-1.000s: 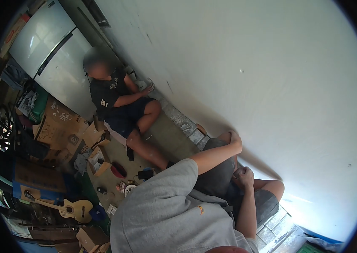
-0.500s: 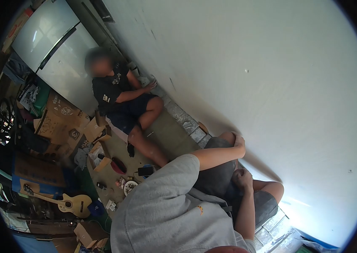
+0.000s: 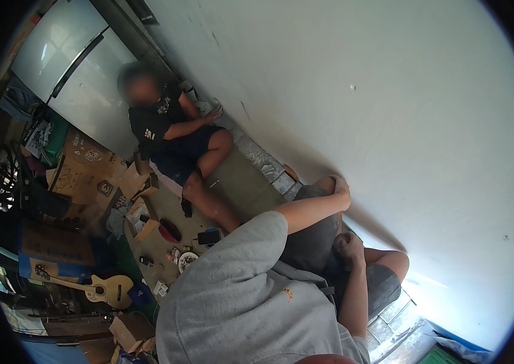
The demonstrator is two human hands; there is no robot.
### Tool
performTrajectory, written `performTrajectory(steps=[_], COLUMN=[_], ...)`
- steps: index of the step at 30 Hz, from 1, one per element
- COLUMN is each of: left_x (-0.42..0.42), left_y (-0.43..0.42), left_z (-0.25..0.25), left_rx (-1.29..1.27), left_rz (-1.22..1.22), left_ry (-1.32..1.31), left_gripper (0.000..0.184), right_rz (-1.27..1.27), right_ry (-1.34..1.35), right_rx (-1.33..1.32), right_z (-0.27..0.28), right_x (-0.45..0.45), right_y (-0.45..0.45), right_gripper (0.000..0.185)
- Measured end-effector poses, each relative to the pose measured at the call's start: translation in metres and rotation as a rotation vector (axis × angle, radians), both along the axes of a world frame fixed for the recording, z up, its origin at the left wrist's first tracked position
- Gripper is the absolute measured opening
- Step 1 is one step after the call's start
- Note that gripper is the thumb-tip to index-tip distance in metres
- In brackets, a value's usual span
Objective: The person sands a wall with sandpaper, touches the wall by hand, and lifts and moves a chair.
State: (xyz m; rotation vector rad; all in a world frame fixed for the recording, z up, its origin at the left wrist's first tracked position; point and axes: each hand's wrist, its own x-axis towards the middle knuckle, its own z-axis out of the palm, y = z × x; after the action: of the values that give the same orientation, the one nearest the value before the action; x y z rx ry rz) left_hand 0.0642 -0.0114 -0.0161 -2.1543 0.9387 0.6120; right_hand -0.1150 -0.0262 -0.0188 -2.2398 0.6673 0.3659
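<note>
My left hand (image 3: 342,189) rests over my raised knee (image 3: 325,184), close to the white wall (image 3: 427,121). Its fingers bend out of sight around the knee, so their shape is unclear. Lower down, my right hand (image 3: 350,247) is closed in front of my lap, near my shin; whatever is inside it, if anything, is hidden. Dark grey shorts (image 3: 308,242) cover my thighs, and a grey shirt (image 3: 226,291) fills the lower middle of the view.
Another person (image 3: 172,133) sits on the floor by a fridge (image 3: 87,79), one hand near the wall. A phone (image 3: 209,238), a plate (image 3: 187,261), a red item (image 3: 170,230), open boxes (image 3: 142,221) and a guitar (image 3: 108,291) lie left. Grey tiles (image 3: 260,161) edge the wall.
The view shifts slightly. My left hand stays at the knee and my right hand stays closed near my lap, turned a little. The other person keeps nearly the same pose.
</note>
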Motion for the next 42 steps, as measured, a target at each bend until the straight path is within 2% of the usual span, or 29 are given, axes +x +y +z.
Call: performTrajectory(steps=[3,6,12,16,20,24,25,32,36,38,40,42], left_x=[-0.008,-0.02,-0.006,-0.003,-0.012,-0.035,-0.036,-0.014,-0.014,-0.014,-0.022,-0.035], left_y=[0.0,0.005,0.005,-0.012,-0.013,0.016,0.022,0.025,0.061,0.098,0.147,0.199], left_z=[-0.005,-0.001,0.001,-0.028,-0.059,0.051,0.063,0.032,0.071,0.119,0.118,0.104], left_rx=[0.023,0.039,0.057,0.115,0.207,0.023,-0.026,-0.164,-0.466,-0.738,-1.677,-1.759], left_rz=[-0.016,-0.04,-0.004,0.042,0.087,-0.077,-0.117,-0.178,-0.172,0.012,0.088,0.4], left_ry=[-0.025,-0.023,-0.026,-0.032,-0.082,-0.058,-0.052,-0.108,-0.045,0.281,0.167,-0.229], left_gripper=[0.046,0.047,0.048,0.049,0.049,0.044,0.043,0.045,0.051,0.035,0.029,0.027], right_rz=[0.01,-0.001,0.031,0.028,0.015,0.026,0.03,0.046,0.006,0.021,-0.005,0.004], right_ry=[-0.041,-0.034,-0.051,-0.11,-0.002,-0.022,-0.02,-0.07,-0.066,-0.07,0.021,0.013], right_rx=[-0.034,0.031,0.004,-0.038,0.003,0.051,0.05,-0.023,0.006,-0.043,-0.077,-0.083], right_z=[-0.02,0.001,-0.004,-0.014,-0.009,-0.014,-0.015,-0.013,-0.035,-0.035,-0.022,-0.02], right_x=[-0.001,0.002,0.002,-0.006,-0.002,-0.001,-0.001,-0.012,-0.018,-0.026,-0.029,-0.031], right_y=[-0.006,0.001,0.002,-0.005,-0.004,-0.003,-0.003,-0.001,-0.01,-0.016,-0.016,-0.016], right_gripper=[0.032,0.031,0.031,0.028,0.033,0.033,0.033,0.027,0.028,0.03,0.03,0.031])
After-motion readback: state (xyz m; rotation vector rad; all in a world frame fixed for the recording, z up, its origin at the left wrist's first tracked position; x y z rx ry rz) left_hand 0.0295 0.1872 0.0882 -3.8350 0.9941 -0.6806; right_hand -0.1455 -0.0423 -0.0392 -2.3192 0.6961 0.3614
